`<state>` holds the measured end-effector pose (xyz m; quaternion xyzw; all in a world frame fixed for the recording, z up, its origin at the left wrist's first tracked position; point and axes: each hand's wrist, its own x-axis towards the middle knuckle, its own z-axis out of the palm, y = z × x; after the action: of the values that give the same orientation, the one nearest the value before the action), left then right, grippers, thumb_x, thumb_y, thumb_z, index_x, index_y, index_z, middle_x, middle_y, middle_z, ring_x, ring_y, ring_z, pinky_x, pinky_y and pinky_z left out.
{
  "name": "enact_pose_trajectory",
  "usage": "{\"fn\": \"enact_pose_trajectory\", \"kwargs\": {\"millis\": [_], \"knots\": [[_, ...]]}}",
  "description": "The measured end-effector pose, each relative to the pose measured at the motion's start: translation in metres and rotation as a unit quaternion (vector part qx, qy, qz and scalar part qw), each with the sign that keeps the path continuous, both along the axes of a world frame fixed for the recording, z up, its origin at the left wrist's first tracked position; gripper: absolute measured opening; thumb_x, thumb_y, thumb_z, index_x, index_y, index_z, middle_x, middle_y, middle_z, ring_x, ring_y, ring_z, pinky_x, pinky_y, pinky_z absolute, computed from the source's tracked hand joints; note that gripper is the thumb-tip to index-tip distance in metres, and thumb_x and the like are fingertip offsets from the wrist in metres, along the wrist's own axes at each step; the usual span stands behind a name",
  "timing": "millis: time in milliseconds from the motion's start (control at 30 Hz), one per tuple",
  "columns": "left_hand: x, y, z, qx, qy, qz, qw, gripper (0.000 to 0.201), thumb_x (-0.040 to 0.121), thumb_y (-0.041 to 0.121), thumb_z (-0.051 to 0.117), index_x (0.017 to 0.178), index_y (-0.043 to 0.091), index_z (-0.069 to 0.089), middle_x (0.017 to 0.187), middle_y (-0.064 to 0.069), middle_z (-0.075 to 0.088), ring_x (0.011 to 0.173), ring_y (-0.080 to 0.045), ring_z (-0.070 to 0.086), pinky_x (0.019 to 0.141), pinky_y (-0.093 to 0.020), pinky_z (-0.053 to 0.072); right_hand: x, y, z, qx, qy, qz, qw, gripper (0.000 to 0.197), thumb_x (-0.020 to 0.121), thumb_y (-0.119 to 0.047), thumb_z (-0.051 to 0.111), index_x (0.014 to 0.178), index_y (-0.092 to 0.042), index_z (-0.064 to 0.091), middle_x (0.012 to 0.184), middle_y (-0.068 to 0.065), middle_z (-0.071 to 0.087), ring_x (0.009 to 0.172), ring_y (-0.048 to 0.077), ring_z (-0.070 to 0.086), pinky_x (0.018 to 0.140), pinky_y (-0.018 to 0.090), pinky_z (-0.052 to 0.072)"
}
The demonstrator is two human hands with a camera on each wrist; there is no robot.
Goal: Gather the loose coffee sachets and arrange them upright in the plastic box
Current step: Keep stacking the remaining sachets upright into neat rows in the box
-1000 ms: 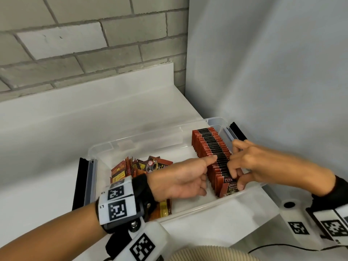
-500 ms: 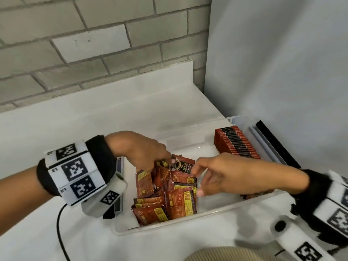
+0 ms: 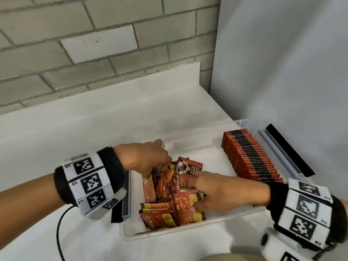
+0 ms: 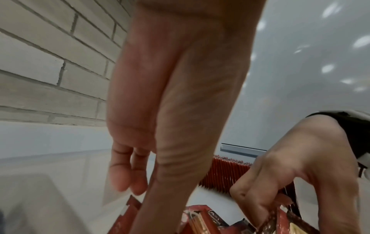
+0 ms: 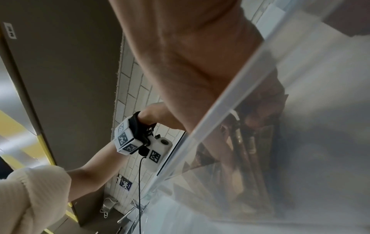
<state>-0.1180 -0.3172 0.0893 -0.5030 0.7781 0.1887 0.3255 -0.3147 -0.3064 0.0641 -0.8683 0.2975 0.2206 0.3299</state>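
Both hands (image 3: 188, 178) are dug into the loose sachets (image 3: 169, 206), lower centre; grips cannot be told; row (image 3: 250, 155) lies right.

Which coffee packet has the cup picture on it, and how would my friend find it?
Look in the clear plastic box on the white counter, at the messy pile of loose sachets on its left side. At the pile's far edge lies the cup sachet. It alone shows a coffee cup on black; its neighbours show red and yellow.
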Motion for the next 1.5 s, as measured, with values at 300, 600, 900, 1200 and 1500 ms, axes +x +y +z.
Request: {"fn": "enact_pose_trajectory", "kwargs": {"millis": [300,600,900,1200,1500], "knots": [[0.009,-0.009,-0.006,0.038,0.043,-0.02,0.998,0.025,0.079,0.023,0.076,0.101,0.019,0.065,0.108,0.0,0.059,0.097,-0.008,0.025,0.076,-0.029,0.035,-0.004,-0.006,-0.002,0.07,-0.041,-0.052,0.995,0.037,0.091,-0.033,0.063,0.116,-0.008,0.053,0.108,0.003,0.061,0.096,0.02,0.057,0.087,0.032,0.049],[0.025,-0.014,0.02,0.067,0.154,0.026,0.985,0.019,0.074,0.031,0.081,0.09,0.028,0.07,0.102,0.016,0.052,0.103,-0.002,0.037,0.085,-0.02,0.039,-0.009,-0.015,0.005,0.184,-0.113,-0.155,0.964,0.049,0.091,-0.019,0.061,0.136,-0.01,0.045,0.106,0.0,0.062,0.078,0.01,0.069,0.085,0.024,0.053],[0.046,-0.023,0.072,0.066,0.37,0.213,0.902,0.019,0.082,0.022,0.07,0.1,0.016,0.068,0.094,0.004,0.074,0.088,-0.008,0.068,0.077,-0.018,0.05,-0.023,-0.059,0.028,0.24,-0.302,-0.302,0.872,0.021,0.095,-0.005,0.05,0.114,-0.015,0.051,0.101,0.007,0.068,0.086,0.019,0.071,0.075,0.033,0.059],[0.021,-0.047,0.045,-0.027,0.563,0.345,0.751,0.045,0.088,0.017,0.063,0.131,0.015,0.051,0.119,-0.009,0.066,0.109,-0.023,0.064,0.094,-0.032,0.052,-0.005,-0.095,0.044,0.343,-0.462,-0.41,0.708,0.029,0.1,-0.035,0.04,0.113,-0.012,0.052,0.113,0.012,0.066,0.101,0.03,0.068,0.079,0.051,0.057],[-0.017,-0.078,0.016,-0.087,0.719,0.484,0.492,0.062,0.091,0.004,0.058,0.144,0.019,0.03,0.12,-0.017,0.058,0.096,-0.022,0.067,0.075,-0.03,0.057,0.022,-0.127,0.04,0.22,-0.516,-0.405,0.722,0.03,0.089,-0.015,0.064,0.118,-0.014,0.054,0.111,0.007,0.068,0.098,0.018,0.069,0.078,0.038,0.059]]}}
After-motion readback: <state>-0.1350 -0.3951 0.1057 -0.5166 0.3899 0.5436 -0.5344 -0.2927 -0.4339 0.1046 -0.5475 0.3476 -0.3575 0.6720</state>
